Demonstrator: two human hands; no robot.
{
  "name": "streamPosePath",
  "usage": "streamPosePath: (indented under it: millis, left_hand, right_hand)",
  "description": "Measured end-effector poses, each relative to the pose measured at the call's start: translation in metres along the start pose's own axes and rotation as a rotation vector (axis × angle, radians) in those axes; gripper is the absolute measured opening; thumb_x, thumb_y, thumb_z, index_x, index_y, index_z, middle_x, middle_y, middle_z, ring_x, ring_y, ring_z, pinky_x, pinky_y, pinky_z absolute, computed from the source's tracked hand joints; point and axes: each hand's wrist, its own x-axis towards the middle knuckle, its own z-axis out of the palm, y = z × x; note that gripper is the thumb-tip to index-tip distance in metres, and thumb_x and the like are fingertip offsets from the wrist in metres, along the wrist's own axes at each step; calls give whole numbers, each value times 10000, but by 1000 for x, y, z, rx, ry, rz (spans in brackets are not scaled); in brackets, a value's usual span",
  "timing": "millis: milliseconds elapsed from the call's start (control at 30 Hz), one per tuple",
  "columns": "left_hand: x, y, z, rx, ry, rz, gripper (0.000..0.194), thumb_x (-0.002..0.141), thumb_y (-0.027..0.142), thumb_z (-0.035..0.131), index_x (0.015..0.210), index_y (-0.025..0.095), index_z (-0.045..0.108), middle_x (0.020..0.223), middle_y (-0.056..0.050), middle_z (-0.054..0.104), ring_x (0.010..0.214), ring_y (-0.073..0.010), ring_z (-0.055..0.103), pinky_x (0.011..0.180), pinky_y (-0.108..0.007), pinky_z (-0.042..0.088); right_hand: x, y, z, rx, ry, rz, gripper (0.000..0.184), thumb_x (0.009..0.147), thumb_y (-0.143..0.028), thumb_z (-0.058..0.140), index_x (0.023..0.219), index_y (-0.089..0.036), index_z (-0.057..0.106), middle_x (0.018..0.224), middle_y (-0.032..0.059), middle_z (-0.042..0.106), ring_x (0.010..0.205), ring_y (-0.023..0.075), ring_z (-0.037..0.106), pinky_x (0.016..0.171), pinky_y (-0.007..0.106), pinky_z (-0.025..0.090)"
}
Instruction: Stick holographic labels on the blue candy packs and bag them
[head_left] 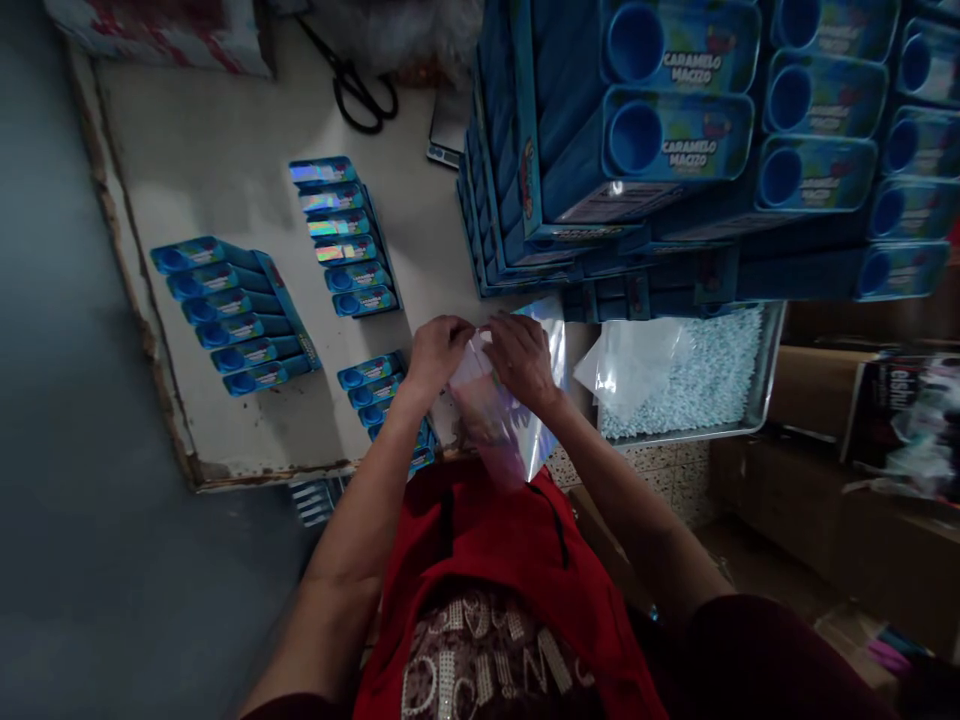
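Both my hands meet over the table's near edge on a small clear plastic bag (491, 415) with pinkish contents. My left hand (435, 350) pinches the bag's top from the left. My right hand (521, 358) pinches the same top from the right, fingers curled. The bag hangs down toward my red top. Behind it lies a shiny clear sheet (551, 330). Just left of my left forearm sits a short row of blue candy boxes (371, 380).
Two more fans of blue boxes (232, 315) (345, 240) lie on the white table (217, 150). A tall stack of blue "Caramelo Macizo" cartons (675, 150) fills the upper right. A metal tray (772, 360) of small white pieces sits at right. Black scissors (360, 90) lie at the back.
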Motion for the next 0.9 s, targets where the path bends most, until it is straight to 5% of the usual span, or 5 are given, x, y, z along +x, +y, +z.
streamPosePath:
  millis: [233, 367, 667, 900]
  left_hand:
    - [-7, 2, 7, 141, 132, -128, 172, 929, 299, 675, 816, 229, 785, 914, -120, 803, 887, -300, 727, 820, -381, 489]
    - [-5, -7, 9, 87, 107, -175, 196, 927, 252, 609, 807, 220, 761, 824, -81, 782, 807, -254, 698, 754, -336, 453]
    - [-10, -10, -2, 237, -4, 103, 203, 982, 262, 578, 913, 193, 757, 988, -132, 770, 967, -272, 685, 903, -381, 496]
    - [-9, -8, -2, 178, 13, 64, 233, 1002, 288, 569, 886, 206, 754, 960, -115, 759, 911, -254, 668, 850, -368, 484]
  right_hand:
    - [21, -2, 7, -38, -153, -103, 432, 1137, -349, 512, 1522, -213, 652, 1494, 140, 723, 1392, 313, 617, 1154, 490, 443]
    - [14, -2, 9, -10, -165, -151, 422, 1164, -303, 432, 1511, -225, 659, 1433, 110, 766, 1340, 265, 665, 1140, 449, 436]
    - [20, -2, 1, 78, -85, 5, 361, 1052, -398, 687, 1374, -254, 764, 1111, 85, 805, 1144, 292, 651, 1044, 431, 434]
    - [30, -10, -17, -150, -154, -93, 340, 1104, -413, 592, 1374, -282, 752, 1078, 94, 749, 1139, 312, 566, 966, 434, 379]
